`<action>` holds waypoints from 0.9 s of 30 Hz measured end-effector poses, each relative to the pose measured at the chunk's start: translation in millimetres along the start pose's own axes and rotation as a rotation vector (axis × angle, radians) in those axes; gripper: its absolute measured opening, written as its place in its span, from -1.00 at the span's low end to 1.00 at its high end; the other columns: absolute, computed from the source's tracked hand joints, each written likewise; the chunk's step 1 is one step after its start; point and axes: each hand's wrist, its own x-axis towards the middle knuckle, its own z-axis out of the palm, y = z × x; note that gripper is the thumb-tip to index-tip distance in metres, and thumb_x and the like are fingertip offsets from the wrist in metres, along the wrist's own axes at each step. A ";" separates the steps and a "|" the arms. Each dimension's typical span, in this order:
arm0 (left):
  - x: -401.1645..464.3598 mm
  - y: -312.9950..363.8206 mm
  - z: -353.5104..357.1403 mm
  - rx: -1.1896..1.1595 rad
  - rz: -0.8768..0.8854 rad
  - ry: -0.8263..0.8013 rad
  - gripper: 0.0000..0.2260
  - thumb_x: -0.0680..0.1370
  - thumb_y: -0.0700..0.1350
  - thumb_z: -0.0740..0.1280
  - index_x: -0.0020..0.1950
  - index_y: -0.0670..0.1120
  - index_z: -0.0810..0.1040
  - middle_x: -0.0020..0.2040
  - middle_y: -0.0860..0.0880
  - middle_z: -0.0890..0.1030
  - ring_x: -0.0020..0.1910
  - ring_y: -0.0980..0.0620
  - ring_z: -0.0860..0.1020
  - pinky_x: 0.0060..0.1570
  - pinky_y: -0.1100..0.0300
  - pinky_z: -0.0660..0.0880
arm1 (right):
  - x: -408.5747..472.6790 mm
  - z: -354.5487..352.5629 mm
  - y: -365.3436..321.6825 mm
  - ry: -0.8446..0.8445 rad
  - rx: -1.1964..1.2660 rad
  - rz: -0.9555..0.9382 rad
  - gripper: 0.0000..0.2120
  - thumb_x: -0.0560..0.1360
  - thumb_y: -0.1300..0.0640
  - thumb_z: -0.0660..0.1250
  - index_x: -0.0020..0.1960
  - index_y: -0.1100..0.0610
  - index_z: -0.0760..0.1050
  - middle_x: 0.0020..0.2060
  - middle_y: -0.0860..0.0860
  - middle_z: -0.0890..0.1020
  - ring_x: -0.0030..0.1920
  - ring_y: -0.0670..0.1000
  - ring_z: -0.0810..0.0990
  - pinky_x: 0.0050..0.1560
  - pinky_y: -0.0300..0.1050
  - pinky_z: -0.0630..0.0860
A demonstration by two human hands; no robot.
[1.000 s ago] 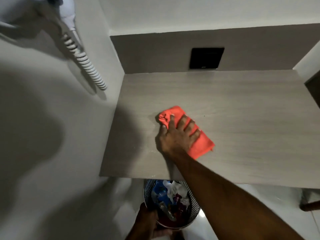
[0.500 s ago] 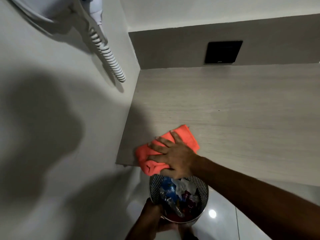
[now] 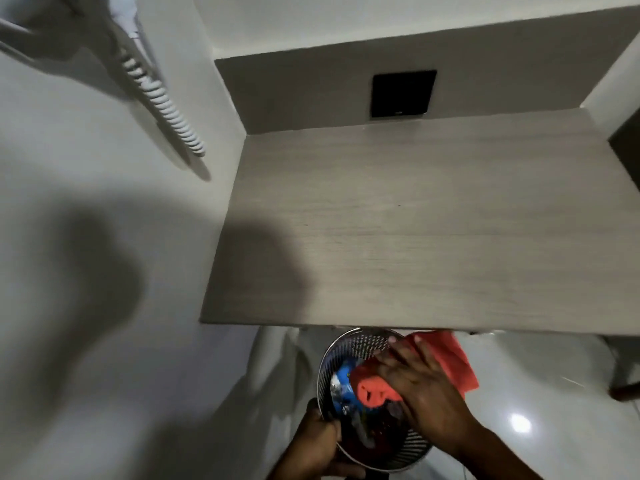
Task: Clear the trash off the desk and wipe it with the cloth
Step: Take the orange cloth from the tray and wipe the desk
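Observation:
The light wood desk (image 3: 415, 220) fills the middle of the view with a bare top. Below its front edge, my left hand (image 3: 318, 445) grips the rim of a round metal mesh trash bin (image 3: 349, 344) that holds blue and dark wrappers. My right hand (image 3: 426, 386) holds the orange cloth (image 3: 453, 358) over the bin's opening, just under the desk edge. The cloth is bunched at my palm, and one flap spreads to the right.
A white wall runs along the left with a coiled cord (image 3: 166, 109) hanging from a wall unit. A black wall plate (image 3: 401, 93) sits on the back panel. Glossy white floor (image 3: 519, 393) lies below; a dark chair leg (image 3: 627, 389) shows at right.
My right hand swept the cloth from the desk's middle to its front left edge, then off the desk and down over the bin. The left hand kept hold of the bin.

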 end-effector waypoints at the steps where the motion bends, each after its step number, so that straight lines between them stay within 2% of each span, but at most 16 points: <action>1: -1.9 -1.8 4.9 0.036 -0.046 -0.005 -0.69 0.54 -0.20 0.24 0.08 0.14 0.66 0.05 -0.23 0.71 -0.11 -0.35 0.70 -0.16 -0.28 0.65 | -9.2 1.8 8.2 -0.010 -0.008 0.023 -0.43 0.25 0.03 0.52 0.27 0.01 0.61 0.28 -0.05 0.63 0.37 0.14 0.52 0.42 0.12 0.12; 3: -3.5 -8.4 11.7 0.073 -0.103 -0.027 -0.67 0.40 -0.14 0.21 -0.11 0.24 0.66 -0.08 -0.13 0.75 -0.23 -0.23 0.74 -0.29 -0.10 0.68 | -34.9 6.4 24.4 -0.018 -0.003 0.026 -0.48 0.37 0.01 0.39 0.33 0.00 0.56 0.31 -0.05 0.60 0.40 0.15 0.48 0.43 0.12 0.12; 6: -2.9 -13.2 23.9 0.108 -0.096 -0.085 -0.63 0.26 -0.14 0.22 -0.16 0.27 0.67 -0.22 -0.06 0.77 -0.25 -0.18 0.74 -0.28 -0.03 0.68 | -80.1 13.3 45.5 -0.046 0.049 -0.041 -0.49 0.49 -0.05 0.34 0.43 -0.05 0.44 0.45 -0.09 0.45 0.54 0.13 0.25 0.47 0.15 0.11; 9: -2.8 -18.9 50.4 0.165 -0.083 -0.083 -0.75 0.48 -0.10 0.24 -0.04 0.16 0.66 -0.15 -0.10 0.77 -0.21 -0.19 0.74 -0.25 -0.10 0.68 | -129.9 14.7 75.3 -0.063 0.035 -0.134 -0.54 0.54 -0.09 0.28 0.43 -0.06 0.45 0.50 -0.09 0.38 0.56 0.12 0.21 0.48 0.11 0.16; 11: 2.4 -23.9 68.8 0.190 -0.081 -0.051 -0.79 0.60 -0.09 0.17 0.07 0.09 0.58 -0.08 -0.13 0.76 -0.19 -0.20 0.74 -0.24 -0.14 0.69 | -161.8 11.4 101.7 -0.062 -0.019 -0.114 -0.53 0.50 -0.02 0.31 0.40 -0.03 0.49 0.49 -0.04 0.40 0.53 0.14 0.26 0.44 0.09 0.21; 14: 18.5 -28.0 104.1 0.234 -0.085 -0.035 -0.83 0.61 -0.06 0.19 0.08 0.06 0.57 -0.05 -0.16 0.75 -0.20 -0.21 0.74 -0.25 -0.16 0.69 | -213.0 13.0 145.3 -0.014 0.028 0.219 -0.35 0.30 0.21 0.48 0.39 0.05 0.50 0.40 0.11 0.51 0.41 0.24 0.45 0.37 0.11 0.27; 16: 38.3 -33.5 125.5 0.245 -0.095 -0.034 -0.82 0.60 -0.07 0.21 0.07 0.03 0.60 -0.06 -0.18 0.75 -0.19 -0.22 0.74 -0.25 -0.17 0.68 | -237.3 18.8 163.9 0.091 0.221 0.478 -0.30 0.36 0.34 0.43 0.43 -0.04 0.38 0.30 0.11 0.60 0.31 0.26 0.56 0.35 -0.01 0.33; 17: 52.4 -39.9 138.3 0.255 -0.105 -0.042 -0.82 0.59 -0.06 0.23 0.08 0.01 0.61 -0.05 -0.19 0.75 -0.18 -0.22 0.74 -0.26 -0.14 0.68 | -246.3 23.9 171.7 0.189 0.339 0.589 -0.39 0.48 0.34 0.35 0.40 -0.16 0.37 0.26 -0.02 0.63 0.27 0.16 0.60 0.31 -0.14 0.36; 18: 67.8 -47.4 151.9 0.263 -0.114 -0.050 -0.82 0.58 -0.03 0.26 0.08 0.00 0.62 -0.06 -0.19 0.76 -0.16 -0.22 0.74 -0.26 -0.12 0.68 | -253.6 30.9 180.8 0.306 0.414 0.670 -0.52 0.61 0.25 0.26 0.35 -0.27 0.39 0.21 -0.22 0.62 0.22 -0.04 0.62 0.26 -0.31 0.37; 19: 85.6 -57.1 167.1 0.272 -0.123 -0.054 -0.81 0.56 0.00 0.28 0.07 0.00 0.63 -0.07 -0.18 0.76 -0.15 -0.21 0.74 -0.25 -0.11 0.67 | -259.5 40.1 189.4 0.391 0.464 0.755 -0.63 0.69 0.12 0.15 0.34 -0.31 0.42 0.17 -0.36 0.61 0.16 -0.27 0.60 0.17 -0.49 0.36; 20: 104.5 -69.0 182.4 0.279 -0.131 -0.049 -0.81 0.54 0.02 0.30 0.08 0.01 0.63 -0.07 -0.17 0.76 -0.14 -0.21 0.74 -0.24 -0.13 0.67 | -264.0 51.2 196.9 0.455 0.495 0.850 -0.67 0.72 0.00 0.06 0.35 -0.33 0.43 0.12 -0.45 0.60 0.06 -0.40 0.58 0.03 -0.61 0.35; 21: 121.9 -79.3 196.2 0.285 -0.131 -0.037 -0.80 0.54 0.02 0.29 0.09 0.01 0.61 -0.06 -0.16 0.76 -0.13 -0.21 0.74 -0.22 -0.16 0.67 | -265.0 62.8 202.9 0.508 0.538 0.936 -0.66 0.72 -0.10 -0.03 0.36 -0.35 0.42 0.06 -0.47 0.61 -0.08 -0.42 0.60 -0.10 -0.61 0.40; 22: 142.8 -94.4 213.8 0.295 -0.134 -0.023 -0.80 0.56 0.00 0.27 0.12 0.01 0.59 -0.05 -0.16 0.76 -0.13 -0.21 0.74 -0.21 -0.18 0.67 | -269.9 80.4 211.4 0.547 0.608 1.020 -0.63 0.70 -0.18 -0.08 0.37 -0.37 0.40 -0.02 -0.44 0.62 -0.27 -0.34 0.63 -0.26 -0.54 0.46; 23: 163.6 -109.8 232.2 0.308 -0.133 -0.006 -0.80 0.58 -0.02 0.25 0.15 -0.01 0.57 -0.04 -0.18 0.75 -0.14 -0.20 0.74 -0.22 -0.17 0.67 | -275.6 99.7 219.8 0.589 0.699 1.091 -0.62 0.68 -0.23 -0.09 0.37 -0.37 0.40 -0.11 -0.40 0.61 -0.43 -0.21 0.61 -0.44 -0.37 0.51; 24: 182.6 -124.6 250.3 0.321 -0.137 0.006 -0.79 0.59 -0.05 0.23 0.16 -0.04 0.56 -0.03 -0.20 0.74 -0.15 -0.20 0.74 -0.24 -0.13 0.68 | -281.1 119.7 228.0 0.622 0.781 1.153 -0.63 0.67 -0.23 -0.06 0.36 -0.36 0.41 -0.16 -0.36 0.61 -0.49 -0.12 0.58 -0.51 -0.25 0.53; 27: 230.1 -161.7 304.7 0.326 -0.153 -0.014 -0.76 0.58 -0.01 0.25 0.21 -0.03 0.55 0.05 -0.20 0.72 -0.09 -0.20 0.73 -0.23 -0.08 0.67 | -288.3 169.7 246.8 0.721 0.934 1.347 -0.63 0.61 0.00 0.07 0.30 -0.30 0.47 -0.15 -0.16 0.71 -0.41 0.06 0.66 -0.37 0.06 0.64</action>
